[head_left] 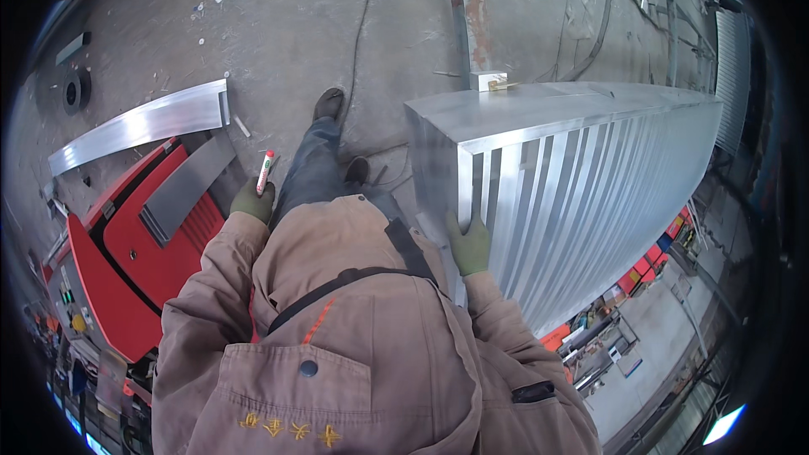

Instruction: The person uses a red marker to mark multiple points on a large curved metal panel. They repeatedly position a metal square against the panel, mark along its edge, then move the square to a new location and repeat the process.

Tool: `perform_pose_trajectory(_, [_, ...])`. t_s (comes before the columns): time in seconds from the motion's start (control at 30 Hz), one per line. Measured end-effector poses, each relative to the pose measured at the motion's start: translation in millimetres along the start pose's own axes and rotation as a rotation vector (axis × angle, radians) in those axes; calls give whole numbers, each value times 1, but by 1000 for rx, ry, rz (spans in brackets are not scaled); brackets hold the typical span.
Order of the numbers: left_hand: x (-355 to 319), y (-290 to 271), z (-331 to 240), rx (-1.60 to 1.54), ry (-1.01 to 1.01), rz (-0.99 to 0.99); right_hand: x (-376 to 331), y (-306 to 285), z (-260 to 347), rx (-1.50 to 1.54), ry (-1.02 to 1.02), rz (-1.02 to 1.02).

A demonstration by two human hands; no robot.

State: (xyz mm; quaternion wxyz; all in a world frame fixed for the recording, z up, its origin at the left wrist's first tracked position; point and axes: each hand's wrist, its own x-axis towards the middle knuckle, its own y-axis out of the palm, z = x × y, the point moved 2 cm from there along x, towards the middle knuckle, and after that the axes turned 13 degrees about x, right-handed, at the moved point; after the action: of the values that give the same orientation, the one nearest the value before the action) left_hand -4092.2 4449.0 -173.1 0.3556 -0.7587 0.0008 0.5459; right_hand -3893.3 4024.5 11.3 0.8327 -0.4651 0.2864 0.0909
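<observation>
Currently, my left hand (253, 200), in a green glove, pinches a red-and-white marker pen (265, 172) upright, clear of the work. My right hand (468, 244) lies flat, fingers spread, against the near corner of the large ribbed silver metal panel (581, 177), apparently to steady it. A red machine housing (135, 244) stands at my left on the concrete floor (295, 25).

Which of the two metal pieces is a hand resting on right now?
The big slatted aluminium panel: the right hand lies flat on its corner. The curved aluminium strip lies untouched on the floor.
</observation>
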Motion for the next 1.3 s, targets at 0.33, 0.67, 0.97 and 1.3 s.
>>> perform_pose_trajectory(0.33, [35, -10, -8, -136, -17, 41, 166, -23, 169, -114, -466, 177])
perform_pose_trajectory(0.67, [17, -15, 27, -212, -121, -28, 249, 38, 141, -815, -181, 841])
perform_pose_trajectory(0.97, [1, 6, 43, -321, -207, -47, 231, 33, 162, -880, -412, 777])
perform_pose_trajectory(1.3, [-19, 64, 69, -355, -172, -125, 233, 4, 244, 442, -37, 488])
